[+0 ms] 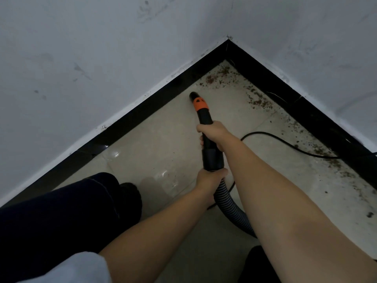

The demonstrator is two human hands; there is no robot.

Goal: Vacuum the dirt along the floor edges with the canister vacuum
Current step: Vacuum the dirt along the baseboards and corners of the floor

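Observation:
A black vacuum nozzle (201,107) with an orange collar points down at the pale tiled floor, its tip close to the black skirting on the left wall. My right hand (214,132) grips the black tube just behind the collar. Lower down, my left hand (209,178) holds the tube's end where the ribbed grey hose (228,203) joins it. Brown dirt (220,75) lies scattered in the corner and continues along the right wall's edge (261,102). The canister itself is out of view.
Two white walls meet at a corner (228,40), each with black skirting (142,117). A black power cord (285,142) curves across the floor to the right skirting. My dark-trousered knee and shoe (124,197) are at the lower left.

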